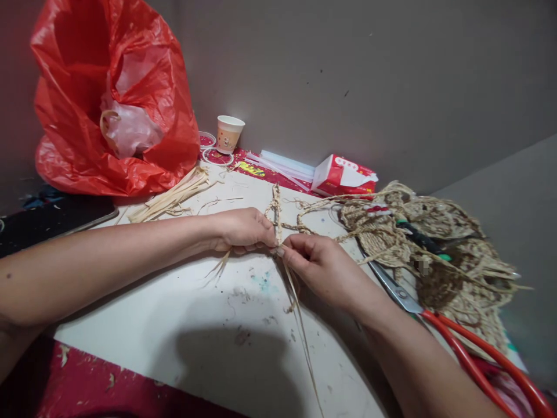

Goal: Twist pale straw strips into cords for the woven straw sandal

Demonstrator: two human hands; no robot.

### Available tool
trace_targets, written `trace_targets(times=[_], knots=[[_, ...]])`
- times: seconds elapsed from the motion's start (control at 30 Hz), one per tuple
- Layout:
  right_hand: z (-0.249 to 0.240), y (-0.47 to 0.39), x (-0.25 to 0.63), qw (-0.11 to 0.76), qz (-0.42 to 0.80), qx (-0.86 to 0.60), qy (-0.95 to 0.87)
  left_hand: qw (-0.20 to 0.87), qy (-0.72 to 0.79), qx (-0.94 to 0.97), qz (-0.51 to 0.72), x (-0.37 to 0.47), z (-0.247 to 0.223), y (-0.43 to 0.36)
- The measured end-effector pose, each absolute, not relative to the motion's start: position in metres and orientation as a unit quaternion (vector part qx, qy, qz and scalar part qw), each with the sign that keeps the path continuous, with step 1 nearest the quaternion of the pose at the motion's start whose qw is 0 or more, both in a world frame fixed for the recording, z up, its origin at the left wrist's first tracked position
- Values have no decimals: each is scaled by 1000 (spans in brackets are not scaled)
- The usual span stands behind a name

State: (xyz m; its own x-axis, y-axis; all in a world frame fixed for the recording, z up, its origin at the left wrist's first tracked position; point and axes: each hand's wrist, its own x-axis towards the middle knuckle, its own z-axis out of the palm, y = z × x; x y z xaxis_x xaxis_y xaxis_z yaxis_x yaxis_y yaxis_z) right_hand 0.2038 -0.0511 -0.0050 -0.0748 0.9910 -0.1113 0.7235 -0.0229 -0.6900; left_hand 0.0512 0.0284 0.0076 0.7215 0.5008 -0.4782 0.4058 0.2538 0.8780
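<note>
Head view shows me the braid [278,217] over the white table [183,337], its near end pinched by the left hand [252,230] and right hand [319,264]; fingers partly hide the exact grip. I'd expect it light, dry, springy, best held at that end. Shears [402,297] lie beside the right forearm.

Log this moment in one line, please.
left hand: gripping braided strip | right hand: pinching strip's near end | right of hands: red-handled scissors, woven straw pile | back left: red plastic bag

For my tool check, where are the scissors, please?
In the head view, the scissors lie at lower right, between the right forearm and braided straw pile.
</note>
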Motion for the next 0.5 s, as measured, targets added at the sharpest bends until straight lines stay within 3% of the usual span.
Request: trace_targets(times=[0.13, 0.3, 0.5], knots=[[-5, -53, 205, 169, 252, -650, -696, 696, 380, 607, 52, 52, 4, 27], [4, -52, 209, 142, 280, -626, -713, 647, 383, 653, 88, 53, -3, 24], [5, -51, 211, 172, 307, -643, -680, 602, 362, 702, 115, 52, -7, 21]])
